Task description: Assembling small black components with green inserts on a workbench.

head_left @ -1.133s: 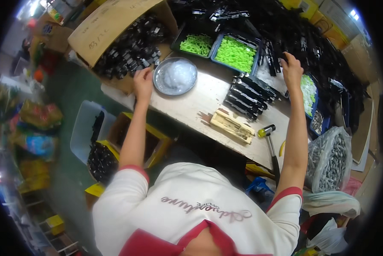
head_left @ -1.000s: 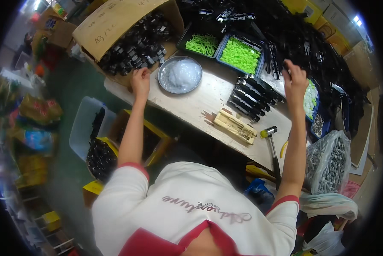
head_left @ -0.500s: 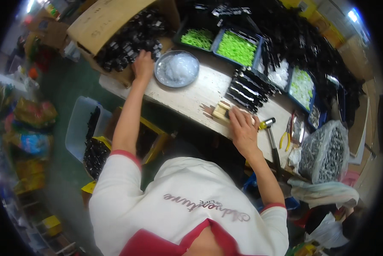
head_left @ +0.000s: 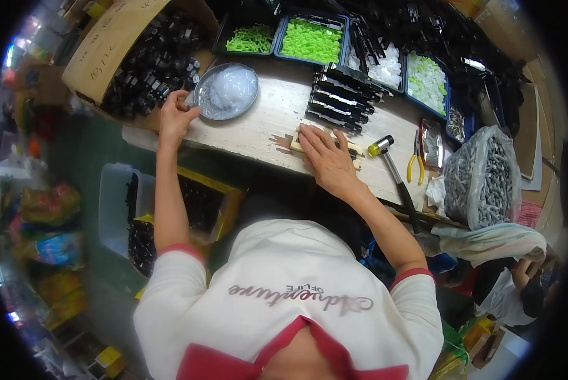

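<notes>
Across the middle of the frame runs a pale wooden workbench [head_left: 265,123], its far edge lined with blue trays of bright green parts [head_left: 311,39] and of white parts [head_left: 427,81]. In the upper left, a large cardboard box [head_left: 103,47] holds black parts, and below the bench at left a clear plastic bin [head_left: 116,209] stands on the green floor. At the right edge sits a clear bag of grey parts [head_left: 483,177]. On the bench top, a row of black strips [head_left: 341,98] lies just above centre, and a round metal dish [head_left: 227,92] of white material rests at upper centre-left. The left hand [head_left: 176,117] lies at the dish's rim, fingers curled and touching it; what they pinch cannot be told. The right hand [head_left: 325,155] lies flat, fingers together, pressed on a small wooden jig [head_left: 299,140] at centre. Just right of it lie a yellow-headed hammer [head_left: 391,171] and yellow-handled pliers [head_left: 415,161].
</notes>
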`<move>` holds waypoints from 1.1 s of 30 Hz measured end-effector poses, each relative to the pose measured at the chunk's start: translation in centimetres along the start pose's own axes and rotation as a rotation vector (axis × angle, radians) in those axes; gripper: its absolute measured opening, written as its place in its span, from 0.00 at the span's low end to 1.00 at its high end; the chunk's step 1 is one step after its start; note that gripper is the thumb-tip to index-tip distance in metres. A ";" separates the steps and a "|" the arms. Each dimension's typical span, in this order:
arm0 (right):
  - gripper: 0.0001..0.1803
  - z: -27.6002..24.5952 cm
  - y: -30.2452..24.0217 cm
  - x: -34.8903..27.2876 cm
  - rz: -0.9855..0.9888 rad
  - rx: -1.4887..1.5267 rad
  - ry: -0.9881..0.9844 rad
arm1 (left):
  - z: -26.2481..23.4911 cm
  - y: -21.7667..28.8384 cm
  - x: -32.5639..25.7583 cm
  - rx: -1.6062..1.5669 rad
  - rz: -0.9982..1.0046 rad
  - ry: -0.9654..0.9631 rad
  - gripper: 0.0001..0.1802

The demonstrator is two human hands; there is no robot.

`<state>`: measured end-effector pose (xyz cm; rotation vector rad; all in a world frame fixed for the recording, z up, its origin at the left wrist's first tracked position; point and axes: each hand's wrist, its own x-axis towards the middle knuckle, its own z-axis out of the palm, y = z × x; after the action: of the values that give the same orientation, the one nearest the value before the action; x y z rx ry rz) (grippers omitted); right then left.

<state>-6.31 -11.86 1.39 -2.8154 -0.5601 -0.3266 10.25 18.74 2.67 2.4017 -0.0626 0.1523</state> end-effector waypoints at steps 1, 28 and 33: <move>0.24 0.1 0.2 0.0 0.002 0.005 0.001 | 0.4 0.8 -0.5 -0.239 0.046 -0.080 0.16; 0.07 0.4 1.5 -0.1 0.273 0.652 0.473 | 12.6 10.8 -6.9 -0.678 0.190 -0.648 0.05; 0.06 0.7 1.5 0.0 0.306 0.656 0.475 | 13.1 10.3 -7.3 -0.726 0.321 -0.532 0.04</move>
<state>-5.57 -13.02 0.43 -2.0474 -0.0925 -0.5955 3.34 2.36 -1.08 1.6331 -0.6373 -0.3187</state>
